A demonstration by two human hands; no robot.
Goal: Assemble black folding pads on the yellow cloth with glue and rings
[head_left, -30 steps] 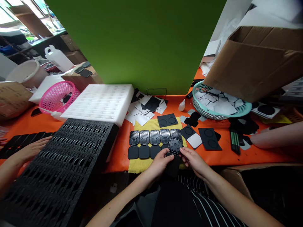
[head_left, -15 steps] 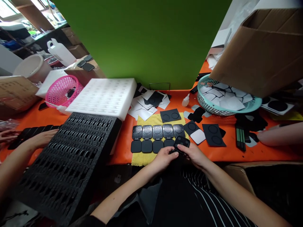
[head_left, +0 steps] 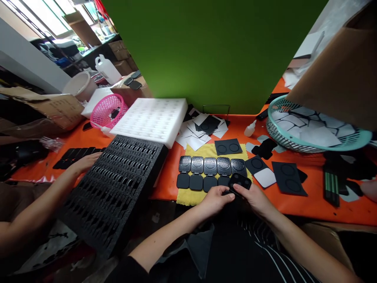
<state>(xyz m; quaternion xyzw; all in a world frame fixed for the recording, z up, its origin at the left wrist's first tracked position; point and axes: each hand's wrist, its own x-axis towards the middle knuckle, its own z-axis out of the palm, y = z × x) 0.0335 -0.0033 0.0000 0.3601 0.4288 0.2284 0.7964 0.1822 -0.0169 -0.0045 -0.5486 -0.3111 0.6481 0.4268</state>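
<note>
Both of my hands hold a black square hinged case at the near edge of the yellow cloth. My right hand grips its upper square panel, which has dark round spots, with the thumb on its face. My left hand pinches the lower part, which my fingers mostly hide. Just beyond lies a row of several opened black cases, their upper halves showing a round grid pattern and their lower halves plain. Dark sheets with ring outlines and a white rounded square lie to the right.
A black foam tray with slotted discs stands left, below a white foam block. A co-worker's arm reaches behind it. A pink basket, a teal basket, a small bottle and a green board surround the orange table.
My view has swung left, so everything appears farther right. My hands keep hold of the case in nearly the same spot. At the right, another person's arm has mostly left the picture.
</note>
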